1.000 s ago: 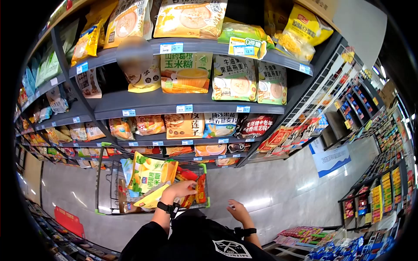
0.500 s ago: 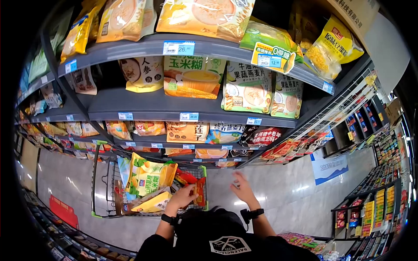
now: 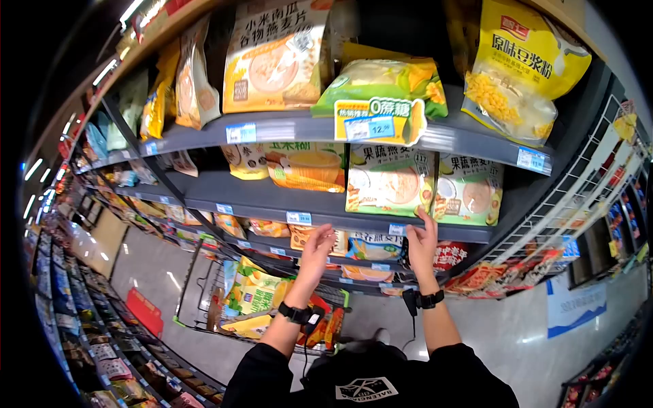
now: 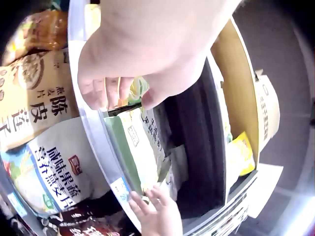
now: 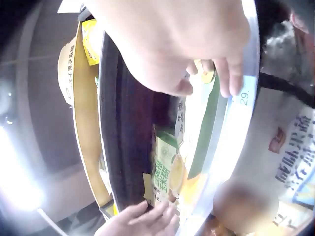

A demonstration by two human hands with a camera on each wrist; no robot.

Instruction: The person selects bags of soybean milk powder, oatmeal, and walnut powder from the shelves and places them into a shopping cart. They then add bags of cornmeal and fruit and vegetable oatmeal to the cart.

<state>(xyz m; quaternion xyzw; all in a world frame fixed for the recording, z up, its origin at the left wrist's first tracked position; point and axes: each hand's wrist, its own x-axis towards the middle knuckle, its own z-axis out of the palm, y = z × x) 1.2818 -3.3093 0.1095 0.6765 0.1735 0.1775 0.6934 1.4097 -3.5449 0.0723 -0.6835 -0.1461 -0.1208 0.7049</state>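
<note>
A green-and-white oatmeal pouch point(image 3: 389, 180) stands upright on the middle shelf, with a second one like it point(image 3: 469, 194) to its right. My right hand point(image 3: 423, 246) reaches up to the shelf edge, fingertips right at the first pouch's lower right corner. Lower and to the left, my left hand point(image 3: 315, 257) is raised in front of the shelf, its fingers loosely bent and holding nothing. In the left wrist view that pouch point(image 4: 135, 142) lies between both hands. The right wrist view shows my right hand point(image 5: 192, 44) with loosely bent fingers beside the pouch's green edge.
Below my left arm stands a wire shopping cart point(image 3: 204, 316) with a yellow-green pouch point(image 3: 255, 292) and other packets. A corn paste pouch point(image 3: 306, 166) stands left of the oatmeal. A white wire rack point(image 3: 571, 197) flanks the shelf at right. The upper shelf edge point(image 3: 292, 129) overhangs.
Both hands have risen to the middle shelf, the left from over the packets in the cart, the right from beside it. The head view has come nearer the shelf.
</note>
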